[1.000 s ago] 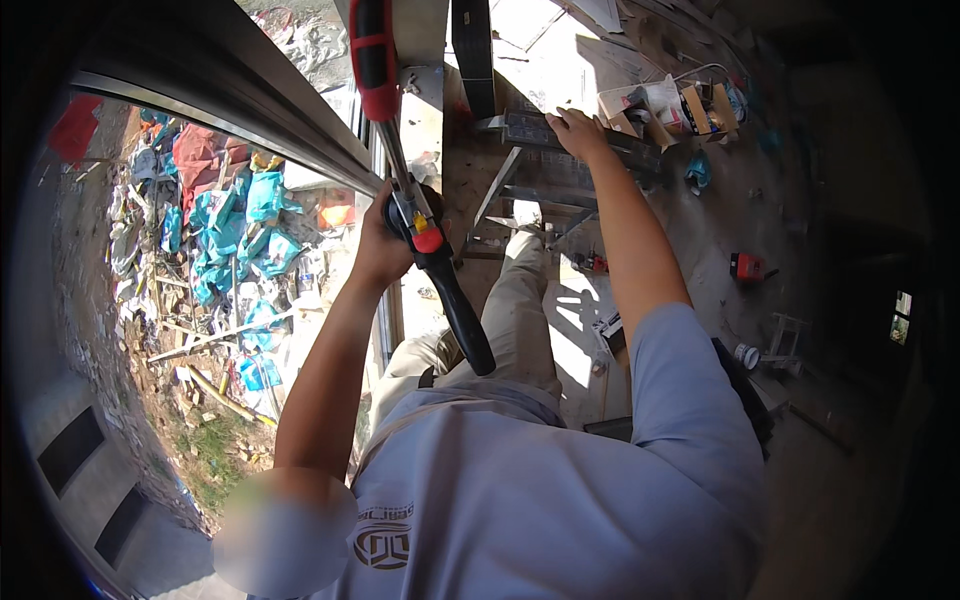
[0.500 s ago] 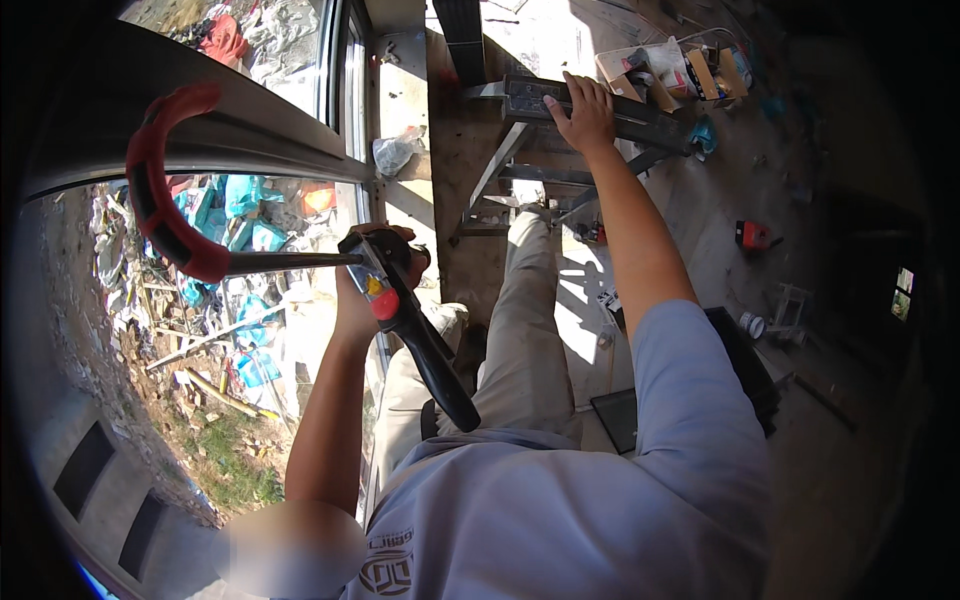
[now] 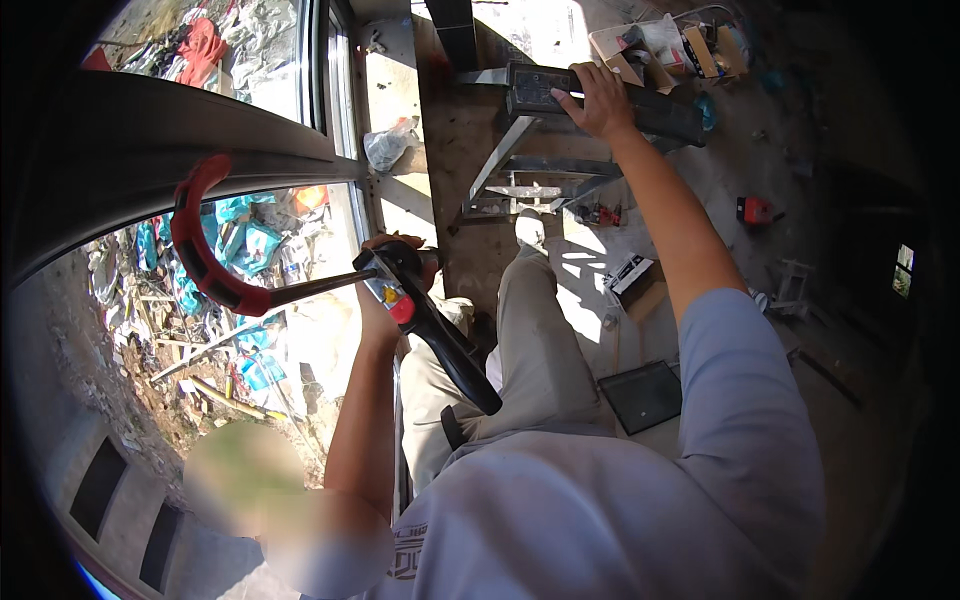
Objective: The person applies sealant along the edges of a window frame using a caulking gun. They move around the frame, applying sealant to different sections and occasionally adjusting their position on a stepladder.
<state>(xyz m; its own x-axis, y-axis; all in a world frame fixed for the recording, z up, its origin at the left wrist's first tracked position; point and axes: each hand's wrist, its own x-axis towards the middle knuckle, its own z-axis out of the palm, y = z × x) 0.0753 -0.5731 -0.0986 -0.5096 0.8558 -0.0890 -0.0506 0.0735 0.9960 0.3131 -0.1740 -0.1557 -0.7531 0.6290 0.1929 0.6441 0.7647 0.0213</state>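
In the head view, your left hand [image 3: 374, 308] is wrapped round the middle of the hand tool [image 3: 392, 297], with most fingers hidden behind it. The tool hangs at your left side, between the window frame [image 3: 150, 135] and your thigh: its curved red-and-black end [image 3: 190, 232] points left on a steel rod [image 3: 320, 287], its black handle [image 3: 455, 360] slants back toward your lap. Your right hand [image 3: 600, 98] lies across the dark-topped trestle [image 3: 540, 95], thumb apart; you cannot tell whether the fingertips hook over the far edge.

Grip the tool near its balance point, so neither end swings. Give the curved end room: it overlaps the frame in this view, and whether they touch is unclear. Press straight down through your right palm rather than sideways, as a push could tip the trestle. Mind your shoe [image 3: 530, 230], close by its legs.
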